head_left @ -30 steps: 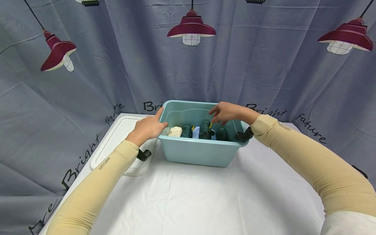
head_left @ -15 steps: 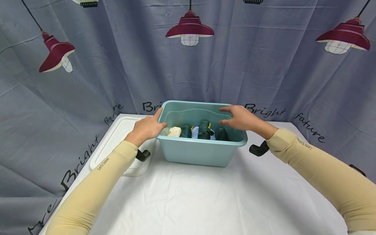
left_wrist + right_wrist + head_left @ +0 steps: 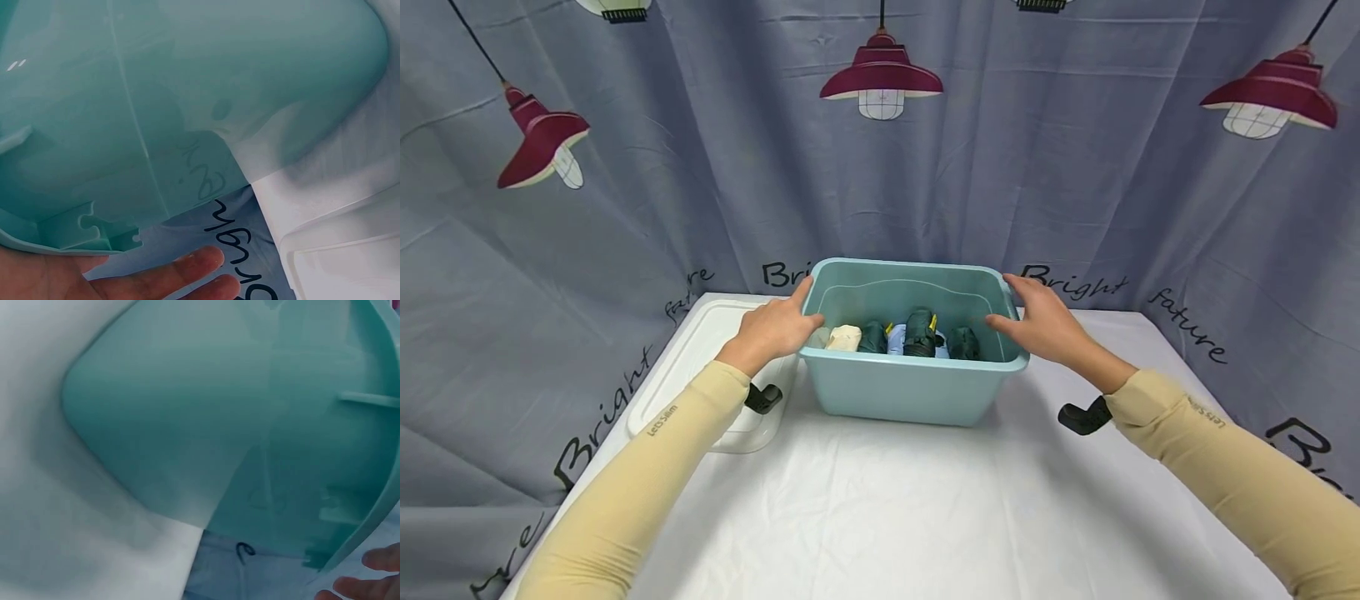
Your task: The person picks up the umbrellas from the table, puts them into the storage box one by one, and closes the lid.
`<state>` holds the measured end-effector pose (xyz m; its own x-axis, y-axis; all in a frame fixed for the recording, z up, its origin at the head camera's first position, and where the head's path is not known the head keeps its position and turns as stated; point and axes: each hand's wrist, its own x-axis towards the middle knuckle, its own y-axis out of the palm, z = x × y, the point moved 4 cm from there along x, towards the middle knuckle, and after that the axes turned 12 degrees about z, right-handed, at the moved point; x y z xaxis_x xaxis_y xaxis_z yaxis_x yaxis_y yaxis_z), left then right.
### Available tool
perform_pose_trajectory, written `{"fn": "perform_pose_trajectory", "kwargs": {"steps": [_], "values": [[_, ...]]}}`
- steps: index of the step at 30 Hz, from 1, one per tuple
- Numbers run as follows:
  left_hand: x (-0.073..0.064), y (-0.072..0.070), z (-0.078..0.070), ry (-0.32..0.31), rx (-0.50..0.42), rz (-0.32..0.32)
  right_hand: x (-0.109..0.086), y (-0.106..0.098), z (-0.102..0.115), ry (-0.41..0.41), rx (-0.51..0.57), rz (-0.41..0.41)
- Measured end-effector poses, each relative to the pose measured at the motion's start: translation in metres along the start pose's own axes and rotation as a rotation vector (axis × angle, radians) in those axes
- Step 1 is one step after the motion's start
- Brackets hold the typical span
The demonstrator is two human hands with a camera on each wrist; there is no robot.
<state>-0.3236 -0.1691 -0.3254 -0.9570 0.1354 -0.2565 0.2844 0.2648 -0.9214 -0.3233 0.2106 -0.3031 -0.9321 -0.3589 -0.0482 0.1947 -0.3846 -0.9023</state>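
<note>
A light blue-green plastic bin [image 3: 910, 387] stands on the white-covered table in the head view. Inside lie a cream bundle [image 3: 844, 337], several dark green bundles [image 3: 920, 333] with a bit of yellow, and something pale blue [image 3: 897, 339]. My left hand [image 3: 772, 333] rests at the bin's left rim, thumb towards the inside; the left wrist view shows its fingers nearly straight outside the wall. At the right rim is my right hand [image 3: 1045, 323], thumb over the inside and fingers spread. In the right wrist view its fingertips [image 3: 381, 557] sit just outside the rim, apart from the wall.
A white lid [image 3: 700, 354] lies flat on the table [image 3: 880, 517], left of the bin and partly under my left arm. Behind the table hangs a grey-blue curtain [image 3: 737, 167] printed with red lamps and lettering.
My right hand has come up out of the bin and moved right to its right rim, fingers spreading. My left hand has stayed at the left rim. The bundles look unmoved.
</note>
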Motion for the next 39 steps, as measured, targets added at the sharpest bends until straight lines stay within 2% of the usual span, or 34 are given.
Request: {"fn": "perform_pose_trajectory", "kwargs": {"steps": [8,17,21,26,30,34,39], "values": [[-0.001,0.006,0.001,0.012,-0.014,0.022,-0.006,0.018,-0.022,0.098,0.156,0.025],[0.000,0.005,0.005,0.026,-0.011,-0.002,-0.004,0.027,-0.025,0.095,0.275,0.025],[-0.001,0.002,0.006,0.073,-0.067,-0.070,-0.004,0.029,-0.026,0.088,0.322,0.025],[-0.003,-0.004,0.012,0.131,-0.161,-0.226,-0.005,0.031,-0.029,0.098,0.352,0.020],[-0.007,-0.007,0.026,0.132,-0.221,-0.302,-0.005,0.031,-0.029,0.103,0.377,0.023],[-0.009,-0.011,0.040,0.097,-0.196,-0.297,-0.003,0.028,-0.029,0.093,0.385,0.014],[-0.009,-0.012,0.053,0.074,-0.115,-0.248,-0.002,0.025,-0.031,0.089,0.387,-0.009]]}}
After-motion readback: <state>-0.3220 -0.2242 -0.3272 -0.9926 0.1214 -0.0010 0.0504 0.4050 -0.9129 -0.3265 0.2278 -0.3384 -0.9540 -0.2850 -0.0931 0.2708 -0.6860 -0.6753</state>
